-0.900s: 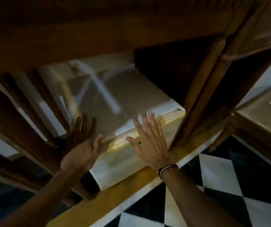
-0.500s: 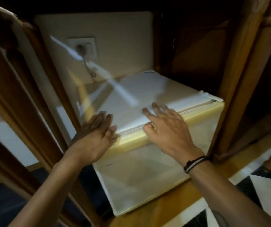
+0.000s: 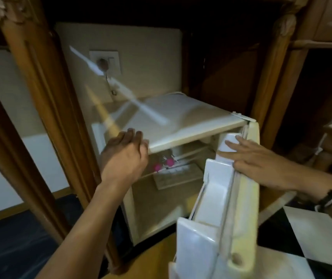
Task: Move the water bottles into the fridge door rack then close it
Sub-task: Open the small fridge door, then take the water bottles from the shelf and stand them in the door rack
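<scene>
A small white fridge (image 3: 181, 117) stands inside a wooden cabinet with its door (image 3: 247, 198) swung open toward me on the right. The door's inner racks (image 3: 211, 198) face left and hold nothing I can see. Two pink-capped water bottles (image 3: 170, 162) lie on a shelf inside the fridge, mostly hidden by its top and my left hand. My left hand (image 3: 124, 156) rests at the fridge's upper left front corner with loosely bent fingers, holding nothing. My right hand (image 3: 257, 158) lies over the top of the door's inner edge, gripping it.
Carved wooden posts (image 3: 40, 97) flank the fridge closely on the left and on the right (image 3: 277, 77). A wall socket (image 3: 104, 62) with a cord is behind it. A flat ribbed tray (image 3: 177, 176) sits inside. Black and white floor tiles (image 3: 318, 238) lie at lower right.
The fridge door was shut with both hands at its top edge; now it is swung open to the right with my right hand on it. The view has dropped lower.
</scene>
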Demonstrator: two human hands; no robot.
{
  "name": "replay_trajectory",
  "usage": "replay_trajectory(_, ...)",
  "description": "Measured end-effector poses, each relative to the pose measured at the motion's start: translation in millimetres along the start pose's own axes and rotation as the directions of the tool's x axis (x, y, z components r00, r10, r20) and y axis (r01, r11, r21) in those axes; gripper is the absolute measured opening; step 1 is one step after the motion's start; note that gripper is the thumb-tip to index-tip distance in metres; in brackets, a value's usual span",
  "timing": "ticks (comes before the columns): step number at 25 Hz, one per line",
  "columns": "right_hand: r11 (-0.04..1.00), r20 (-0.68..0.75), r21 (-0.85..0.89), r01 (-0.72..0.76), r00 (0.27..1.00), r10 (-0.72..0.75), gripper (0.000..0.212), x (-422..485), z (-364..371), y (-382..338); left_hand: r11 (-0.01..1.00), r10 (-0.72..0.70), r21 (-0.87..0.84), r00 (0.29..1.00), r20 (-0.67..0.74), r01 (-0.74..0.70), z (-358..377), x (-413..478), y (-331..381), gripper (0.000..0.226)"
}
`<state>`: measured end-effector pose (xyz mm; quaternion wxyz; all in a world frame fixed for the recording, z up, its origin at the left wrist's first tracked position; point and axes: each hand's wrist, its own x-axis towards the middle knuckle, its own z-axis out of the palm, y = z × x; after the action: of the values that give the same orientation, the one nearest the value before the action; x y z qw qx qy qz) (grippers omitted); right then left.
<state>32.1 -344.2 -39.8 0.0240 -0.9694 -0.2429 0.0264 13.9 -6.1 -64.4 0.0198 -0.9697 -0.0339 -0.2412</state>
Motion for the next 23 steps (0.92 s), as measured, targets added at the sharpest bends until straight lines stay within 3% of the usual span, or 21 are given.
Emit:
replay_trajectory(3, 0.983, 0.158, 0.008, -0.181, 0.971, 0.178, 0.067, -29, -12, 21, 0.999, 0.019, 0.046, 0.999, -0.041, -0.017, -4, -1, 2, 0.042)
replay_trajectory(6, 0.962, 0.219, 0.008, -0.273, 0.939, 0.265, 0.087, -62, -21, 36, 0.999, 0.031, 0.020, 0.998, -0.059, -0.029, 0, -2, 3, 0.041)
replay_trajectory(9, 0.948, 0.209, -0.065, -0.310, 0.925, 0.317, 0.072, -82, -22, 50, 1.000, 0.017, 0.006, 0.995, -0.097, -0.017, 4, -1, 2, 0.041)
replay_trajectory(13, 0.948, 0.174, -0.087, -0.306, 0.932, 0.317, 0.068, -97, -27, 55, 1.000, 0.018, 0.001, 0.994, -0.109, -0.018, 3, 0, 1, 0.043)
replay_trajectory(16, 0.864, 0.140, -0.349, -0.363, 0.892, 0.431, 0.071, -95, -26, 42, 0.999, 0.040, 0.026, 0.993, -0.107, -0.038, 0, -3, 0, 0.045)
replay_trajectory(18, 0.842, 0.001, -0.447, -0.303, 0.941, 0.339, 0.068, -89, -9, 12, 0.998, 0.067, 0.028, 0.991, -0.118, -0.064, -1, -4, -1, 0.048)
replay_trajectory(20, 0.906, -0.093, -0.373, -0.201, 0.979, 0.179, 0.045, -85, 21, -21, 0.998, 0.063, 0.008, 0.991, -0.118, -0.062, -3, -5, 1, 0.050)
replay_trajectory(21, 0.926, -0.061, -0.326, -0.190, 0.982, 0.180, 0.032, -85, 42, -30, 0.998, 0.059, 0.003, 0.991, -0.118, -0.059, -3, -5, 1, 0.050)
replay_trajectory(23, 0.897, 0.155, -0.377, -0.230, 0.939, 0.306, 0.026, -93, 92, -31, 0.998, 0.057, 0.003, 0.988, -0.140, -0.057, -2, -7, 0, 0.050)
